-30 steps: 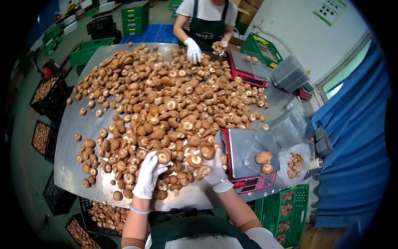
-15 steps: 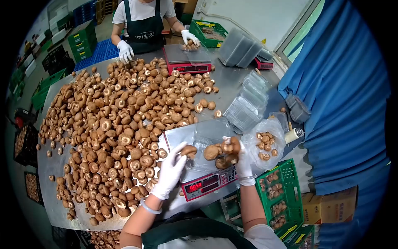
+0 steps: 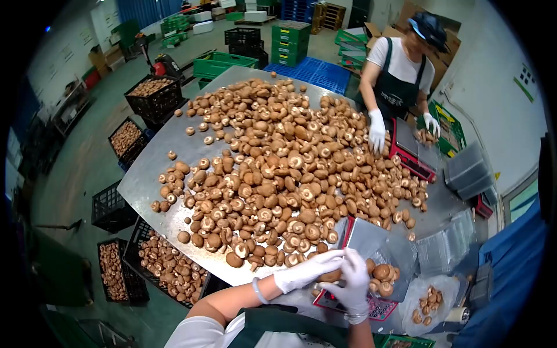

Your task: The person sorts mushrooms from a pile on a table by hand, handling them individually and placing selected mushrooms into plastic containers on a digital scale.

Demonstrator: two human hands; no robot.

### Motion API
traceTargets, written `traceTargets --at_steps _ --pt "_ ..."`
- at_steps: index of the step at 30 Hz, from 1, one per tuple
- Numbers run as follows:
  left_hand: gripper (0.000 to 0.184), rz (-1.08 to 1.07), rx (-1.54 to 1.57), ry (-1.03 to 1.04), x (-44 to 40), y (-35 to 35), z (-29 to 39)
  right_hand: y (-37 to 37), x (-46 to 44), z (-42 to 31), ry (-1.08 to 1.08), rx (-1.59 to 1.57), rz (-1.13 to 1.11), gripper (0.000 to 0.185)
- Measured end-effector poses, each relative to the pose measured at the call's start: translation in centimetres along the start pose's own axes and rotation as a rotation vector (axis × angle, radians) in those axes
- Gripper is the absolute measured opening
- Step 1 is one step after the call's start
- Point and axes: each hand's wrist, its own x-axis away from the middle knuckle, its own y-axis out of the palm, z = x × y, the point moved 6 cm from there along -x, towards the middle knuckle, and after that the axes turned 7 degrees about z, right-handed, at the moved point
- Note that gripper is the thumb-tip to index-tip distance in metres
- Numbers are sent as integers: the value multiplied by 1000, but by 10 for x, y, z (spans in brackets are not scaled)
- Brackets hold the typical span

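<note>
My left hand [image 3: 313, 271], in a white glove, is bent over a brown shiitake mushroom [image 3: 331, 276] at the near edge of the pile. Right beside it, my white-gloved right hand [image 3: 354, 284] has its thumb apart from its raised fingers; blur and overlap hide whether it grips anything. Several shiitake mushrooms [image 3: 383, 272] sit in a clear plastic tray by my right hand. Below them is a red scale [image 3: 383, 308], partly covered by my right hand. The large mushroom pile [image 3: 290, 168] spreads over the metal table [image 3: 152, 191].
Across the table, a co-worker [image 3: 400, 75] in gloves handles mushrooms beside another red scale [image 3: 409, 153]. Stacked clear trays [image 3: 447, 246] and a plastic bag [image 3: 426, 304] with mushrooms lie to the right. Black crates [image 3: 116, 272] of mushrooms stand on the floor at left.
The view has swung left, showing more floor and crates. My hands have come together; earlier they were apart, the left holding one mushroom and the right holding mushrooms over the tray.
</note>
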Motion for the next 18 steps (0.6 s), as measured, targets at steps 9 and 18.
traceTargets --at_steps 9,18 --pt "36 926 -698 154 241 -222 60 134 -64 -39 -58 -312 -242 45" --pt "40 1339 -1270 592 258 -326 144 305 -212 -83 -49 8 -61 27"
